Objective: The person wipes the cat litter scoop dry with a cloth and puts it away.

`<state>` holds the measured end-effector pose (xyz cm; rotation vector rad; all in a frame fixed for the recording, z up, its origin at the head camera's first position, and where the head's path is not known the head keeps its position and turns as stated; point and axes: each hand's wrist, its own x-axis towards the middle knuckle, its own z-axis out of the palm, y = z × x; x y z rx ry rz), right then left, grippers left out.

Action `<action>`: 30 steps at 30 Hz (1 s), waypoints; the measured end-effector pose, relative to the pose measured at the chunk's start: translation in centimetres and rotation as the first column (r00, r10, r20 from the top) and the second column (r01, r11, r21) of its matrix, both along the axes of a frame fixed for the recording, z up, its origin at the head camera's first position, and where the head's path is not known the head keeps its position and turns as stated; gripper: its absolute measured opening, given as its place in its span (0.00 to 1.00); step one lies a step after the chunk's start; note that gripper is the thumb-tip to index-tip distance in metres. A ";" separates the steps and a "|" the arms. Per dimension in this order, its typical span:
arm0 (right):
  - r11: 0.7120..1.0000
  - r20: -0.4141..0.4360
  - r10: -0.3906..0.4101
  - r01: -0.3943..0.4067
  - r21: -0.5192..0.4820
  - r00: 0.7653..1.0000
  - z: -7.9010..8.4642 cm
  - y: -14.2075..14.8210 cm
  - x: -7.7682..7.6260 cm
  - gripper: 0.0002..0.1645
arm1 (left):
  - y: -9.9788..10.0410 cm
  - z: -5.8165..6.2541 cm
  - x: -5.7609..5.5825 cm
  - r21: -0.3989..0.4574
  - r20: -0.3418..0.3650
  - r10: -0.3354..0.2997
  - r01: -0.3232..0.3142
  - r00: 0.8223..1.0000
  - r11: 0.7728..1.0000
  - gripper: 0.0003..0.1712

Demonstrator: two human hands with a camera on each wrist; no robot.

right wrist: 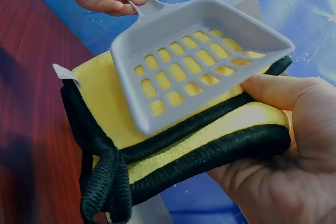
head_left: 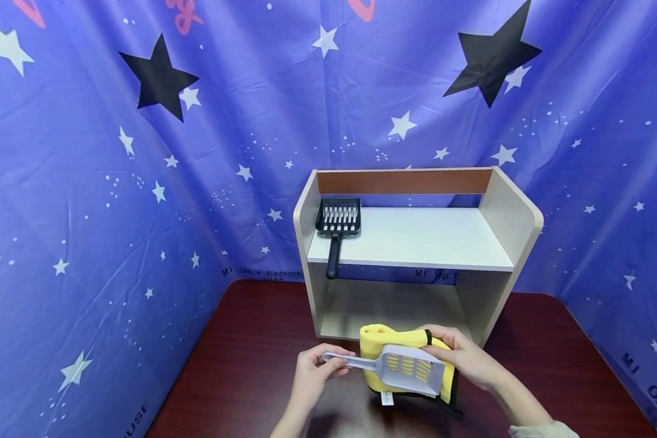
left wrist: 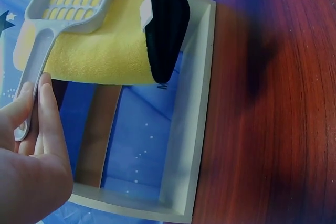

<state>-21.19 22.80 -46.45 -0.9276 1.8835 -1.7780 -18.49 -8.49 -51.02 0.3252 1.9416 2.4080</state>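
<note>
My left hand [head_left: 313, 371] pinches the handle of a grey slotted litter scoop [head_left: 413, 370] between thumb and fingers. Behind the scoop is a folded yellow cloth [head_left: 373, 350] with black edging and a small white tag, which my right hand [head_left: 465, 359] grips at its right side. In the right wrist view the scoop's basket [right wrist: 126, 72] lies over the cloth [right wrist: 100, 95], and yellow shows through the slots. The right thumb [right wrist: 278, 90] is on top of the cloth close to the scoop's front edge, with the other fingers beneath. Both things are held above the table.
A two-tier shelf [head_left: 416, 237] stands at the back of the dark red wooden table [head_left: 241, 365]. On its upper board, at the left, lies a black slotted scoop [head_left: 336, 222] with its handle over the front edge. A blue star-patterned curtain [head_left: 241, 121] surrounds the table.
</note>
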 end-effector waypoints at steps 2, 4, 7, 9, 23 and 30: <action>1.000 -0.003 0.015 -0.015 -0.014 1.000 -0.1 0.2 0.0 0.17 | 0.0 -0.1 0.0 0.001 -0.002 0.009 -0.009 1.000 1.000 0.16; 0.999 -0.003 0.025 -0.025 -0.022 1.000 -0.1 0.3 0.1 0.18 | 0.1 0.0 0.0 -0.001 -0.014 0.014 -0.014 1.000 1.000 0.16; 0.999 -0.001 0.027 -0.027 -0.019 1.000 -0.2 0.5 0.1 0.19 | 0.1 0.0 0.0 -0.007 -0.031 0.020 -0.020 0.999 1.000 0.15; 1.000 0.003 0.022 -0.022 -0.014 1.000 -0.2 0.6 0.2 0.19 | 0.2 0.0 0.0 -0.011 -0.037 0.024 -0.024 0.999 1.000 0.15; 1.000 0.034 0.003 -0.002 -0.009 0.999 -0.3 1.0 0.7 0.18 | 0.5 -0.2 -0.3 -0.025 0.040 0.064 -0.063 0.997 0.998 0.12; 0.999 0.062 0.019 -0.017 -0.039 0.998 -0.3 1.3 0.8 0.20 | 0.4 -0.2 -0.3 -0.013 0.045 0.063 -0.062 0.997 0.998 0.13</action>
